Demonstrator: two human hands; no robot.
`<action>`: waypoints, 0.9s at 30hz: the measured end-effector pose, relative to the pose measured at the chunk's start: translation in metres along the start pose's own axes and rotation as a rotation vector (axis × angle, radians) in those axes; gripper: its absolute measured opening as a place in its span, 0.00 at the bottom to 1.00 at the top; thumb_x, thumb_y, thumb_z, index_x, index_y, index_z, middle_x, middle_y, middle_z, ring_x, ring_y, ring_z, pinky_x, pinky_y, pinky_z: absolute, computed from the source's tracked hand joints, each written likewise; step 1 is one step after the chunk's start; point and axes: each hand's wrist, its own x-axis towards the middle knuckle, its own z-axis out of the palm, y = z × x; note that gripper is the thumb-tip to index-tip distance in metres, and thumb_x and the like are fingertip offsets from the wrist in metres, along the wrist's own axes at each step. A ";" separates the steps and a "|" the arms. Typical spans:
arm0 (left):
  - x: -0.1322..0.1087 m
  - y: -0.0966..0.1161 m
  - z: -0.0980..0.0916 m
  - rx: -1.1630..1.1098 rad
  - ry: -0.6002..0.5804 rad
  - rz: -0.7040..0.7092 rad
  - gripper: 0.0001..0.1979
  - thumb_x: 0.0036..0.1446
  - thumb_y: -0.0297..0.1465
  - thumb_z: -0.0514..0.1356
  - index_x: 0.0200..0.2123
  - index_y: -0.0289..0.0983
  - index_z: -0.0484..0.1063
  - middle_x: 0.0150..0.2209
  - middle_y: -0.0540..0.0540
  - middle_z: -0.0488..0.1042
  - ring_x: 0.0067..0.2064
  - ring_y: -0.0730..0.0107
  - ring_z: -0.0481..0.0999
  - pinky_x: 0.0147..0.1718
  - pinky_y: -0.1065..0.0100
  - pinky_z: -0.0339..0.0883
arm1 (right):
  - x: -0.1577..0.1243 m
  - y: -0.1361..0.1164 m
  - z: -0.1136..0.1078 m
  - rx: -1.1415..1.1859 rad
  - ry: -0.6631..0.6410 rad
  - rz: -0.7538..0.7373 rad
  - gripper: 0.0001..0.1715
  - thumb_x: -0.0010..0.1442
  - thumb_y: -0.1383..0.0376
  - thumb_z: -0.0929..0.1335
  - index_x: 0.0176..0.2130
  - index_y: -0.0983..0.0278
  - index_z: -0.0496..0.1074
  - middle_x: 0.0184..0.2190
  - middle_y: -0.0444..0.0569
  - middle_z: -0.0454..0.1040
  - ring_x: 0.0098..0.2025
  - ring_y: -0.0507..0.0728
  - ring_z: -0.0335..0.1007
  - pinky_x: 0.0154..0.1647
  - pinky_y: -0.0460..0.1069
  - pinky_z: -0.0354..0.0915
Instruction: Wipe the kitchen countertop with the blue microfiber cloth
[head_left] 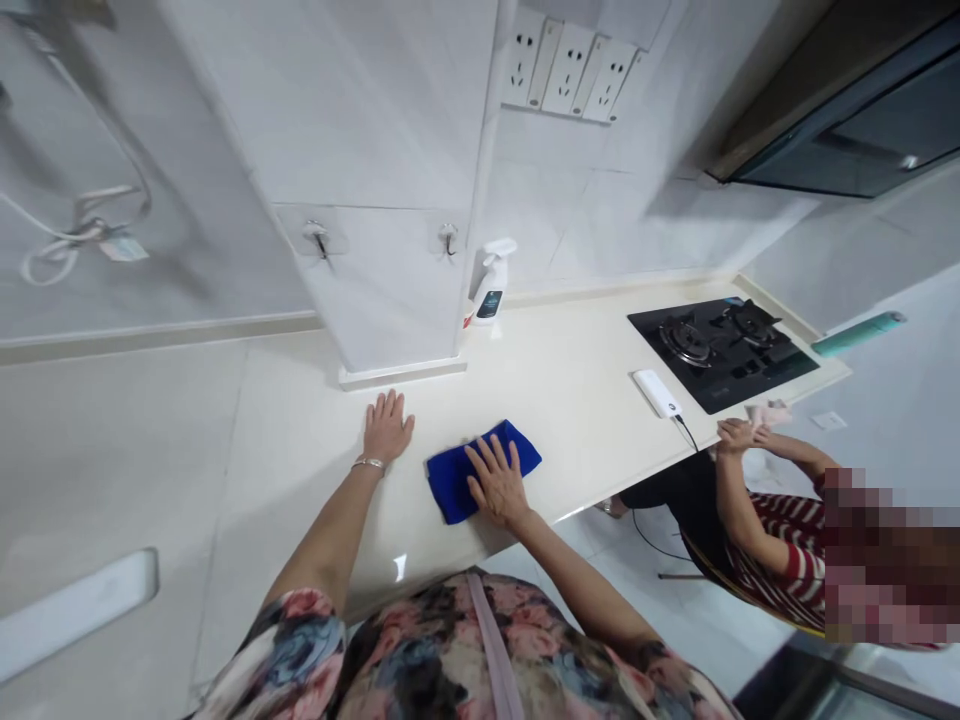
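the bare right hand (499,487) is spread flat on a deep-blue, roughly rectangular fabric cloth (448,487) atop the glossy cream countertop (570,390); the bare left hand (388,427) is spread there too. wiping looks under way (how much is done, i cannot tell), the cloth not yet set aside.

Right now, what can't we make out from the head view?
Counter beneath the blue cloth: head view, covered by the cloth.
Part of the cloth: head view, hidden under the right hand.
Palm of the left hand: head view, hidden by the back of the hand.
Print on the spray bottle: head view, too small to read.
Far end of the range hood: head view, cut off by the right edge.
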 end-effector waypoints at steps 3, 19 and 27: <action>-0.011 -0.021 -0.010 0.013 0.068 0.032 0.32 0.70 0.38 0.46 0.71 0.31 0.66 0.76 0.34 0.52 0.78 0.48 0.47 0.76 0.42 0.38 | 0.007 -0.002 0.006 -0.050 0.000 0.045 0.35 0.76 0.53 0.58 0.76 0.56 0.55 0.79 0.53 0.48 0.80 0.72 0.36 0.77 0.78 0.34; -0.078 -0.104 -0.030 0.017 0.241 -0.404 0.34 0.73 0.47 0.43 0.75 0.39 0.60 0.79 0.34 0.41 0.79 0.37 0.35 0.73 0.30 0.32 | -0.065 0.064 0.012 -0.298 -0.020 0.330 0.37 0.74 0.55 0.54 0.76 0.61 0.56 0.79 0.55 0.47 0.80 0.72 0.36 0.77 0.75 0.38; -0.080 -0.098 -0.027 -0.010 0.264 -0.392 0.32 0.74 0.45 0.45 0.75 0.41 0.59 0.80 0.38 0.38 0.79 0.40 0.31 0.73 0.31 0.28 | -0.025 -0.028 0.029 -0.193 -0.175 -0.102 0.44 0.71 0.54 0.62 0.78 0.62 0.49 0.80 0.58 0.39 0.80 0.78 0.27 0.75 0.80 0.33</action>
